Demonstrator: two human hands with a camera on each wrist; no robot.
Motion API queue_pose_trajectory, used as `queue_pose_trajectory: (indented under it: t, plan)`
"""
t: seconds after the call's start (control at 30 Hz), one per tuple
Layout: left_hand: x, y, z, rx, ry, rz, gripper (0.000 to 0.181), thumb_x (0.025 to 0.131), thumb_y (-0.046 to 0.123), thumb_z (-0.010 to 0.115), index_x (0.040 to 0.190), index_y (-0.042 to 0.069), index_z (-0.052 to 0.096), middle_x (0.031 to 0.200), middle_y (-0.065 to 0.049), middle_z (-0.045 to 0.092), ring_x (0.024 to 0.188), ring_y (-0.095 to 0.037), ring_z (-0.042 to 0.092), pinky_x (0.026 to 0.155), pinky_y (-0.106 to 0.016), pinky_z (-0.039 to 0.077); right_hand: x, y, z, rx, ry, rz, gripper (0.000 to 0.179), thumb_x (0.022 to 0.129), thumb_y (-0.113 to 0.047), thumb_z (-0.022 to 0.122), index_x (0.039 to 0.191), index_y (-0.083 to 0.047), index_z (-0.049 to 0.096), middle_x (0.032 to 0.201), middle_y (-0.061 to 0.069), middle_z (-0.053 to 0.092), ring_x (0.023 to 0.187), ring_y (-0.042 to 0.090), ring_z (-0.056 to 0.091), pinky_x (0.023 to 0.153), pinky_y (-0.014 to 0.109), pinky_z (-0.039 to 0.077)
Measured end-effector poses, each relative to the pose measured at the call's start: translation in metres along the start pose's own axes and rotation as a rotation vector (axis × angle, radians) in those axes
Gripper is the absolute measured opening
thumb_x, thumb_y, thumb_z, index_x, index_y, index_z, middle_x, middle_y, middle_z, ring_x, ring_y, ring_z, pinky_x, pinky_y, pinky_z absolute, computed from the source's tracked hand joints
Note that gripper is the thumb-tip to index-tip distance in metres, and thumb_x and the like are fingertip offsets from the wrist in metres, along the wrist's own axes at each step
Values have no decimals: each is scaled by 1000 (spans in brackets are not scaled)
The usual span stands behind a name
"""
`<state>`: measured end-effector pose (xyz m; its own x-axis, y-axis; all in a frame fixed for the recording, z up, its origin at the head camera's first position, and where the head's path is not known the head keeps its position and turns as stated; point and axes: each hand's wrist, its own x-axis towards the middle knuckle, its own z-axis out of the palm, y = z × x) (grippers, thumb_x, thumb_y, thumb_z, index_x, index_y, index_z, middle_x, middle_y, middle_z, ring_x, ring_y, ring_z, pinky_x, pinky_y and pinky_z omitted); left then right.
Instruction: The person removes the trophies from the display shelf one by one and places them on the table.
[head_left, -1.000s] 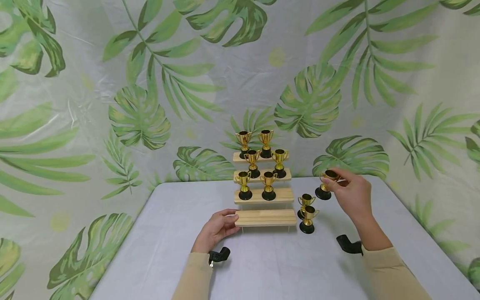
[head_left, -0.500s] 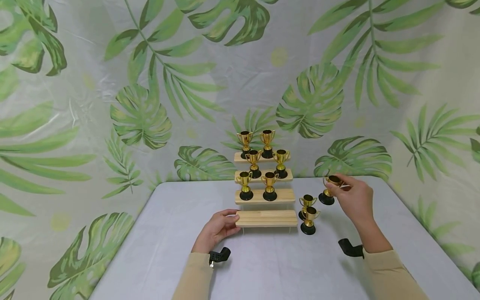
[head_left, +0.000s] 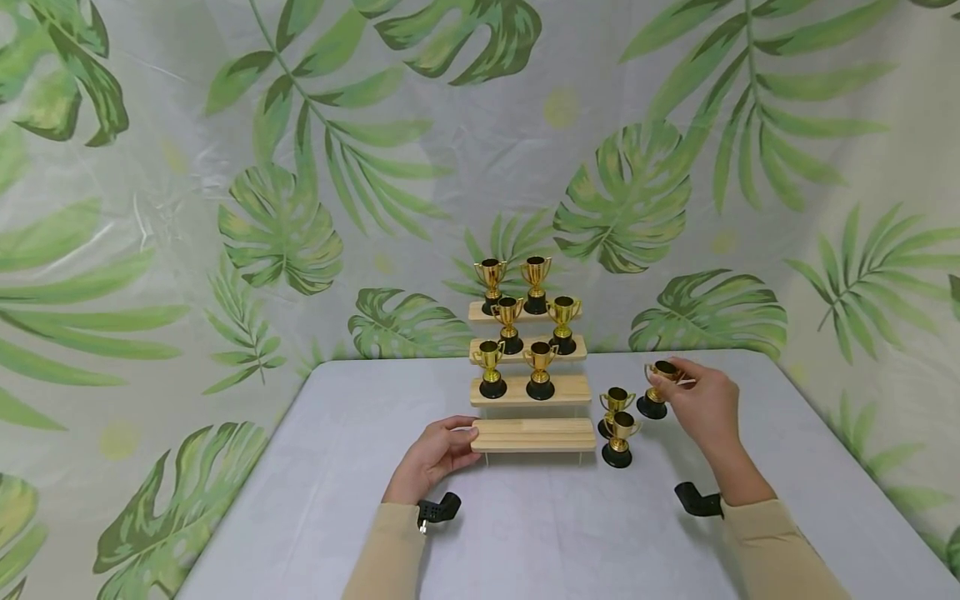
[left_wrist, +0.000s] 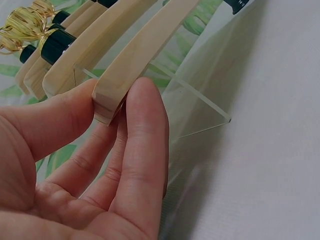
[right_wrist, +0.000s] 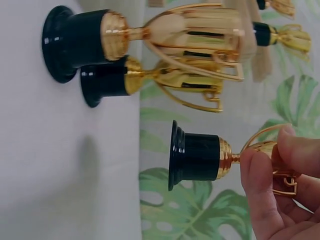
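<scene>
R hand (head_left: pixel 703 408) pinches cup (right_wrist: pixel 202 156); low swing L cd tip nearby pair (head_left: pixel 618 429). L hand (head_left: pixel 431 457) grips shelf (head_left: pixel 533 435); tug cd wobble it.

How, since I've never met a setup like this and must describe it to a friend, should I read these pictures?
There is no robot: a person works bare-handed. The wide view comes from a head-worn camera; the two close-ups come from wrist cameras, so they look tilted. On the white table stands a wooden stand with four steps; the upper three each bear two small gold trophies. Two more trophies stand on the table to its right. The left hand pinches the left end of the lowest step, which bears none. The right hand holds another trophy upright near its top.
</scene>
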<state>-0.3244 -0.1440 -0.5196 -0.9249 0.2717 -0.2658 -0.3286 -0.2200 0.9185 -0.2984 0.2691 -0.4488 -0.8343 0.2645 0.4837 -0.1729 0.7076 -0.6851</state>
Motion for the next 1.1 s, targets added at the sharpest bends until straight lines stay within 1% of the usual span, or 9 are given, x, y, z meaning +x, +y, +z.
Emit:
queue_pose_trajectory:
  t: [0.2, 0.33, 0.5, 0.73, 0.83, 0.97, 1.1]
  plan:
    - [0, 1, 0, 6, 1, -12, 45, 93, 4, 71, 134, -6, 55, 110, -17, 65, 91, -23, 68, 80, -35, 60, -1, 8, 9, -27, -35, -6, 42, 89, -28, 80, 119, 1, 72, 92, 17, 72, 75, 31, 70, 50, 31, 48]
    - [-1, 1, 1, 5, -4, -6, 45, 93, 3, 71, 134, -7, 54, 107, -17, 66, 90, -23, 68, 79, -35, 60, -3, 13, 14, -61, -53, -19, 39, 90, -28, 79, 115, 0, 73, 90, 16, 71, 72, 28, 69, 53, 33, 48]
    - [0, 1, 0, 3, -7, -1, 45, 93, 3, 70, 134, -7, 54, 108, -17, 66, 90, -23, 69, 78, -34, 60, -4, 20, 19, -89, -58, -22, 37, 89, -28, 79, 112, -1, 74, 86, 14, 71, 68, 25, 67, 52, 32, 47]
    - [1, -1, -1, 7, -4, 3, 46, 93, 3, 70, 135, -7, 53, 110, -18, 65, 91, -23, 68, 79, -35, 60, -5, 30, 25, -90, -62, -21, 34, 87, -27, 82, 109, -2, 75, 85, 12, 71, 66, 23, 65, 51, 31, 46]
    - [2, -1, -1, 4, -7, 7, 46, 93, 3, 70, 135, -7, 53, 111, -18, 65, 91, -23, 69, 78, -35, 60, -6, 31, 27, -84, -88, -20, 33, 88, -28, 81, 109, -3, 75, 85, 11, 71, 66, 21, 66, 49, 31, 47]
    - [2, -1, -1, 7, -11, 7, 45, 94, 2, 69, 135, -7, 53, 110, -18, 65, 91, -23, 69, 78, -34, 60, -7, 31, 25, -79, -142, -15, 37, 89, -28, 79, 113, -1, 73, 88, 12, 71, 65, 19, 66, 48, 32, 47]
    - [1, 0, -1, 3, -5, -5, 45, 93, 2, 69, 135, -6, 53, 111, -18, 65, 92, -23, 69, 79, -35, 60, -5, 29, 21, -99, -197, -18, 42, 90, -27, 79, 118, 3, 70, 93, 16, 71, 72, 26, 66, 51, 32, 48]
